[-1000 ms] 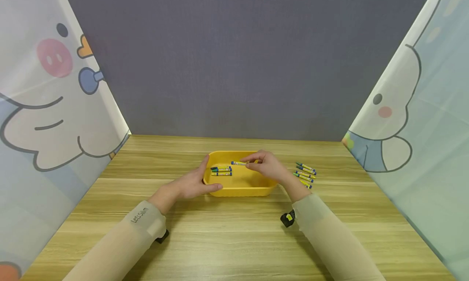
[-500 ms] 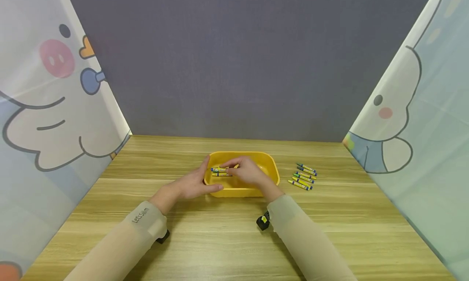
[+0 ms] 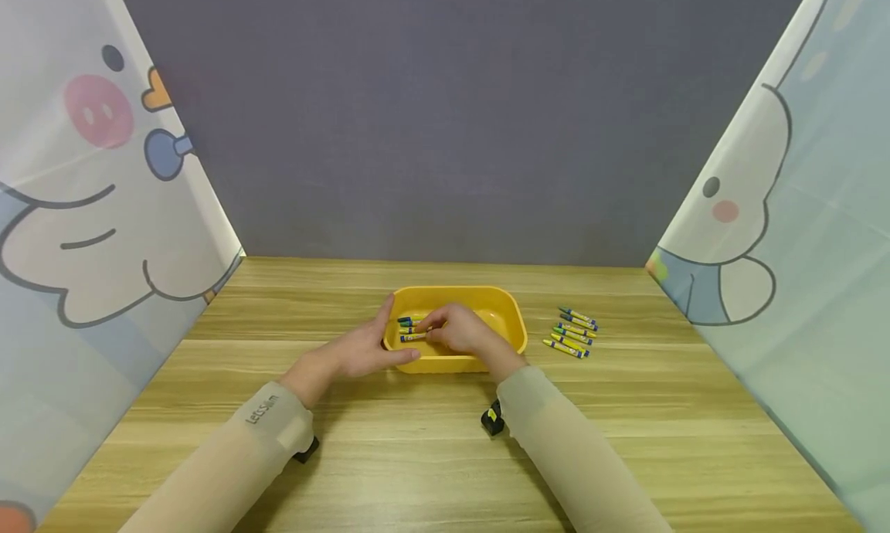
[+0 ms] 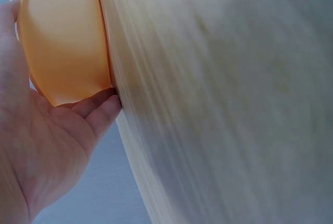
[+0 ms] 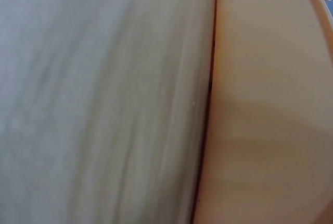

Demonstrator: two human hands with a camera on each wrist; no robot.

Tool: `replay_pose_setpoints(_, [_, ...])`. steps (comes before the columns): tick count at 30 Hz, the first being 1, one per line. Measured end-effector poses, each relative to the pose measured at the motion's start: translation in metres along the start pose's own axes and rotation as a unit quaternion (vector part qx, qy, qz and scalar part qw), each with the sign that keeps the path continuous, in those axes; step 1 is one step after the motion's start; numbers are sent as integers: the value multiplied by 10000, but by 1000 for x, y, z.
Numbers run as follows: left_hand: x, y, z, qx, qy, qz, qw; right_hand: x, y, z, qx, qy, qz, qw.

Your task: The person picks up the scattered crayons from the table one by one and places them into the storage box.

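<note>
A yellow plastic tray (image 3: 511,317) sits on the wooden table. My left hand (image 3: 361,349) grips its left end, the thumb along the front rim; the left wrist view has the fingers wrapped against the tray's outer wall (image 4: 67,41). Reaching inside, my right hand (image 3: 462,331) pinches the end of a crayon (image 3: 410,337) low over the tray's left part. This crayon is nearest the front of a row of crayons (image 3: 408,324) with dark, green and yellow tips, partly covered by the fingers. In the right wrist view only the tray's front wall (image 5: 270,88) and the tabletop fill most of the picture.
Right of the tray, several crayons (image 3: 575,332) in yellow wrappers lie side by side on the table (image 3: 417,456). A grey panel (image 3: 445,116) stands behind, with printed cloth on both sides. Dark wrist cameras (image 3: 492,419) hang under the sleeves.
The right hand has moved left inside the tray with the crayon, then slightly toward the front of the row. The left hand has kept its hold on the tray.
</note>
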State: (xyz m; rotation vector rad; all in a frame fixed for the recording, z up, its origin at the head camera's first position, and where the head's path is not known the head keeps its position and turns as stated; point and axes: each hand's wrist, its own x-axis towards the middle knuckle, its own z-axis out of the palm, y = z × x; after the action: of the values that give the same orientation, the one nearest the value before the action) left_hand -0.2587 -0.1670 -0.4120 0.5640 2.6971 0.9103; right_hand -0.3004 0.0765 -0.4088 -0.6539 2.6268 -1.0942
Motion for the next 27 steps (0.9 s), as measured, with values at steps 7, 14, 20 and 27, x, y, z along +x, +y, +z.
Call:
replay_pose_setpoints(7, [0, 0, 0, -36, 9, 38, 10000, 0, -2, 1, -71, -50, 190, 9998])
replay_pose_setpoints(14, [1, -1, 0, 18, 1, 2, 10000, -1, -3, 1, -345, 18, 381, 9987])
replay_pose_setpoints(20, [1, -3, 1, 23, -4, -2, 10000, 0, -2, 2, -411, 79, 343, 9985])
replay_pose_setpoints(27, [0, -2, 0, 24, 26, 21, 10000, 1, -2, 3, -394, 124, 263, 9988])
